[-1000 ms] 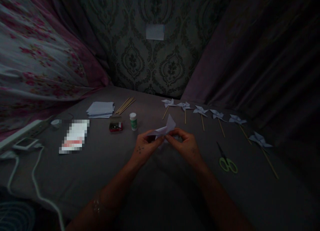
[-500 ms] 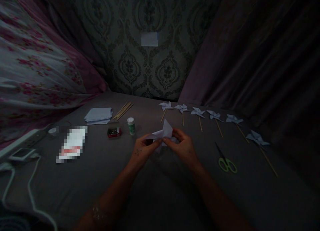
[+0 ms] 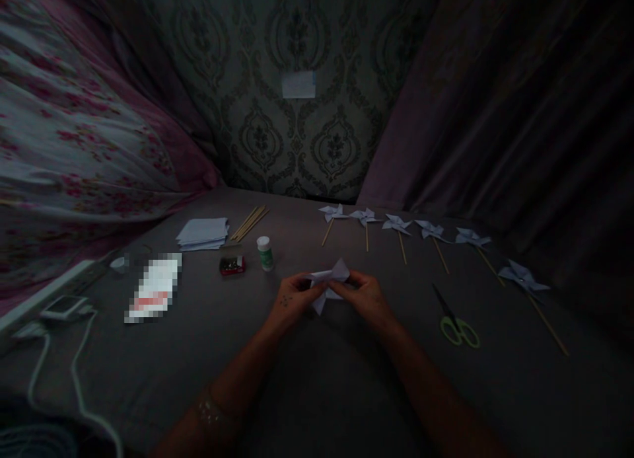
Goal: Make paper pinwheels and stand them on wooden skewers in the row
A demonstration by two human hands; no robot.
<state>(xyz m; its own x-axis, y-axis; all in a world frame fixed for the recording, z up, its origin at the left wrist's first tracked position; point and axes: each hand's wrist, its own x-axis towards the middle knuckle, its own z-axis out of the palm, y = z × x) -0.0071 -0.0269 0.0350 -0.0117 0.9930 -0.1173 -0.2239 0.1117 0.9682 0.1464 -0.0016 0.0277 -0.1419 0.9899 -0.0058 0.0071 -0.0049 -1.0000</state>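
Observation:
Between my two hands is a white paper pinwheel with no stick visible on it. My left hand pinches it from the left, thumb near the centre. From the other side my right hand grips it, its thumb tip close to the left one. Two folded points stick up and down past the fingers; the fingers behind the paper are partly hidden. Beyond my left hand stand a small white-capped green bottle and a red box with small shiny pieces.
A stack of white paper and wooden sticks lie at the back left. Several finished pinwheels on sticks line the back and right. Green-handled scissors rest right of my hands. A power strip with cables is at left.
Both hands have lowered slightly with the paper pinwheel, which now tilts flatter, with its lower point showing more. The whole view has shifted a little.

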